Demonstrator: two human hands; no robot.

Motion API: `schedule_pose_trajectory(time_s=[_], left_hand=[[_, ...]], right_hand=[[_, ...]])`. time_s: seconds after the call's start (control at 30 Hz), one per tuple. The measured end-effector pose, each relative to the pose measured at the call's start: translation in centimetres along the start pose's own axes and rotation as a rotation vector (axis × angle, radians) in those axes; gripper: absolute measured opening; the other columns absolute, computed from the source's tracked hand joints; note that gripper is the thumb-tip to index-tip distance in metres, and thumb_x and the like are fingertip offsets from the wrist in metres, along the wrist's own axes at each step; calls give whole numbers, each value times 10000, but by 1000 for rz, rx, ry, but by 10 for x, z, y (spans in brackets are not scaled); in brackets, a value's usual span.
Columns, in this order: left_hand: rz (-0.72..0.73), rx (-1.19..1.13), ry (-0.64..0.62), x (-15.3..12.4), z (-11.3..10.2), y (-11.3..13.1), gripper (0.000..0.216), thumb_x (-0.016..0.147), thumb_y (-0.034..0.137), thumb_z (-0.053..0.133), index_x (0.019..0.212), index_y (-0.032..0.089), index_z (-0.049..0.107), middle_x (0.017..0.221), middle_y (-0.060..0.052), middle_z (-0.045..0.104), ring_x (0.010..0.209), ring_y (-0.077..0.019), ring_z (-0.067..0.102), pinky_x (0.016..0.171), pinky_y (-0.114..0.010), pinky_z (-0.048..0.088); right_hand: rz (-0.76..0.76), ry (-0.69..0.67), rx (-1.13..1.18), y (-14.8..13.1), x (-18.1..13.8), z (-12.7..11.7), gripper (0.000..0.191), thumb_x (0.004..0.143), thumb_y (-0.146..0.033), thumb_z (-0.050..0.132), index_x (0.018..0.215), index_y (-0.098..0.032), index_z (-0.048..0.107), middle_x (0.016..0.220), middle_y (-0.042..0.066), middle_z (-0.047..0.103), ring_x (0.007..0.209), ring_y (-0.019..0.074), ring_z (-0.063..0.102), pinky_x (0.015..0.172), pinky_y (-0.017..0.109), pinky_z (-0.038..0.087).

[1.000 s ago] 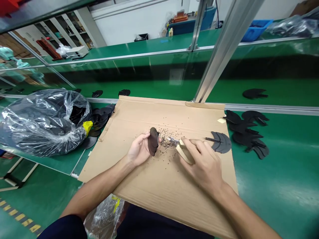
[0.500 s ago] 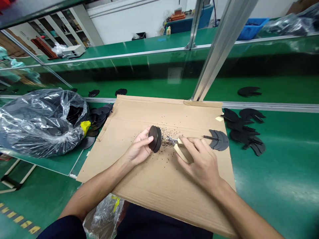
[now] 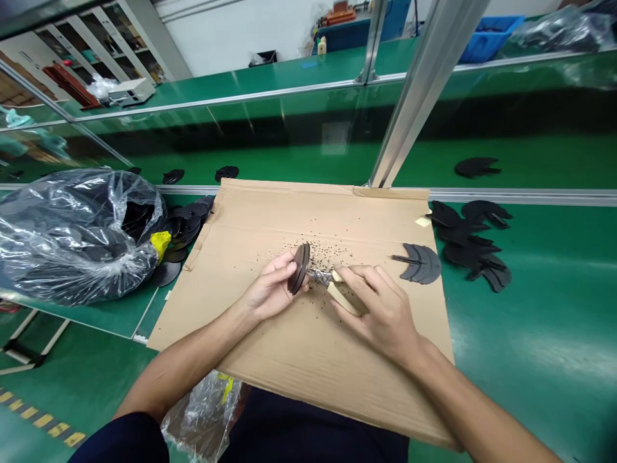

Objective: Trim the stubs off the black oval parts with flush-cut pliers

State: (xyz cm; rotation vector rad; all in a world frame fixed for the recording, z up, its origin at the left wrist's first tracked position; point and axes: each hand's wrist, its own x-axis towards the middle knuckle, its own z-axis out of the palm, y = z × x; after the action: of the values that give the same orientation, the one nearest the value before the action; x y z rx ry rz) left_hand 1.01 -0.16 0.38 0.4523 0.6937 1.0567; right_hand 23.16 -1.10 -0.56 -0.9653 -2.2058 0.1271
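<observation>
Between the thumb and fingers of my left hand [image 3: 270, 286] is a black round plastic part [image 3: 299, 269], held nearly edge-on above the cardboard. My right hand [image 3: 383, 302] grips cutting pliers [image 3: 341, 298] with cream handles. Their metal jaws reach the right edge of the black part; whether they touch it I cannot tell. Small black scraps [image 3: 332, 249] lie scattered on the cardboard sheet [image 3: 289, 366] around and behind both hands. Right of my right hand, a fanned stack of black rounded pieces [image 3: 422, 263] rests on the cardboard with a thin stem pointing left.
A clear plastic bag of black parts [image 3: 77, 238] bulges at the left, beside loose black discs [image 3: 186, 225]. More black pieces [image 3: 470, 241] lie on the green table [image 3: 549, 308] at right. An aluminium post [image 3: 419, 96] rises behind the cardboard.
The black part has turned more edge-on in my left hand. My right hand has moved the pliers left, bringing their jaws up to the part's edge. The whole view has shifted slightly.
</observation>
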Motion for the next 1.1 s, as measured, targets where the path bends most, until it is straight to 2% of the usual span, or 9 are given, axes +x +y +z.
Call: schedule_pose_trajectory(time_s=[0.3, 0.63, 0.87, 1.0, 1.1], left_hand=[[-17, 33, -36, -1, -2, 3, 408, 743, 197, 846, 1092, 167, 637, 834, -3, 690, 618, -90, 632, 621, -214, 558], [-12, 42, -34, -3, -3, -1, 412, 756, 202, 836, 1111, 161, 631, 853, -7, 681, 647, -100, 628, 660, -241, 552], [26, 51, 10, -1, 1, 0, 403, 732, 191, 828, 1074, 169, 615, 818, 14, 655, 621, -84, 612, 662, -233, 561], [73, 99, 2, 0, -1, 4, 351, 695, 195, 808, 1002, 177, 639, 752, 29, 624, 571, -84, 579, 590, -217, 513], [22, 204, -80, -4, -3, 5, 385, 687, 224, 809, 1049, 157, 695, 684, 18, 626, 537, -104, 554, 548, -231, 451]], right_hand=[[19, -39, 142, -2, 1, -2, 372, 982, -244, 616, 1349, -208, 573, 1036, 88, 708, 918, 223, 668, 751, 337, 543], [47, -58, 79, -1, -4, -2, 358, 975, -212, 611, 1332, -222, 615, 986, 71, 732, 883, 208, 682, 737, 316, 556], [61, -56, 132, -4, -5, -2, 320, 1001, -210, 570, 1315, -214, 625, 1015, 72, 750, 887, 193, 708, 735, 299, 569], [68, -15, -14, -1, -5, 0, 279, 992, -188, 570, 1261, -208, 640, 976, 63, 743, 851, 190, 687, 713, 297, 537], [81, 14, -148, 2, -3, -1, 303, 971, -173, 565, 1265, -203, 634, 980, 72, 736, 863, 204, 666, 690, 306, 512]])
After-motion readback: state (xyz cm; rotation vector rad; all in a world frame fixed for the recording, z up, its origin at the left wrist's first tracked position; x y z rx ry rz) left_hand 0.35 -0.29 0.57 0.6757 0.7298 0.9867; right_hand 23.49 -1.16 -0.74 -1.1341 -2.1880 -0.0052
